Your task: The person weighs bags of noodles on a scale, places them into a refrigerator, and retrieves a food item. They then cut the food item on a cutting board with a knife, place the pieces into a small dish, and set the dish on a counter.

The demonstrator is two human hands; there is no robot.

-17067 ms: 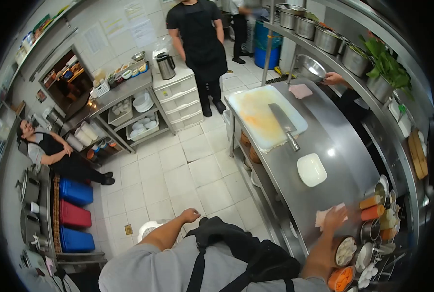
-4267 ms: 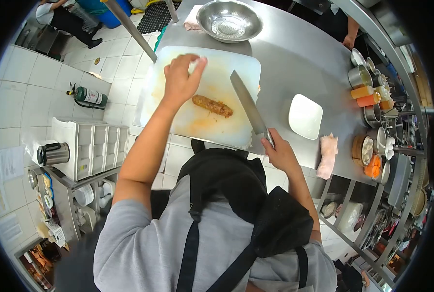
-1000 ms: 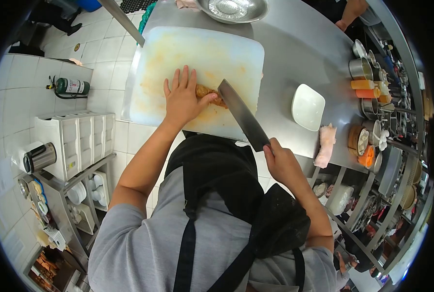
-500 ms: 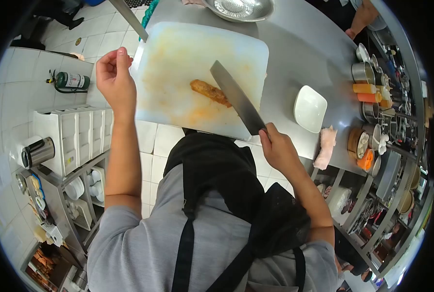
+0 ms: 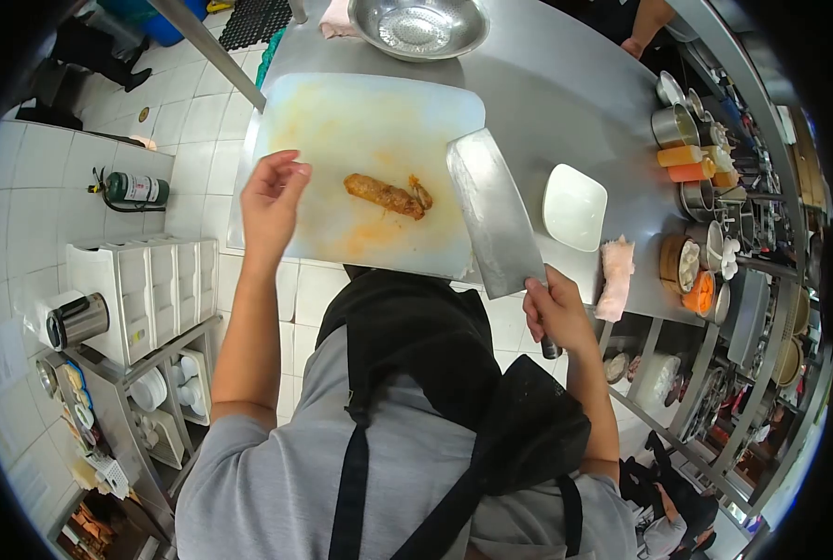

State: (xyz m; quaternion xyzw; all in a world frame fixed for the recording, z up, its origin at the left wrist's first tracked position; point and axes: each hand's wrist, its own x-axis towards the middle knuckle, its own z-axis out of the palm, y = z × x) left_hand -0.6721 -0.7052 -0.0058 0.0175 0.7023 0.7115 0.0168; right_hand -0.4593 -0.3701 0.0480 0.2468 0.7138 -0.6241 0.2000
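A browned, fried-looking food roll lies on a stained white cutting board; a small piece sits at its right end. My right hand grips the handle of a broad-bladed cleaver. The blade is tilted, its flat side showing, over the board's right edge and apart from the food. Over the board's left part hovers my left hand, empty, with loosely curled fingers apart from the thumb. It touches neither the roll nor the cleaver.
A white bowl and a folded pink cloth are right of the board on the steel table. Behind it stands a metal basin. Sauce bottles and pots line the right side. Another person's arm shows at top right.
The cleaver has moved right, off the food, and turned its flat side into view. The small end piece is now visible. My left hand has come right, over the board.
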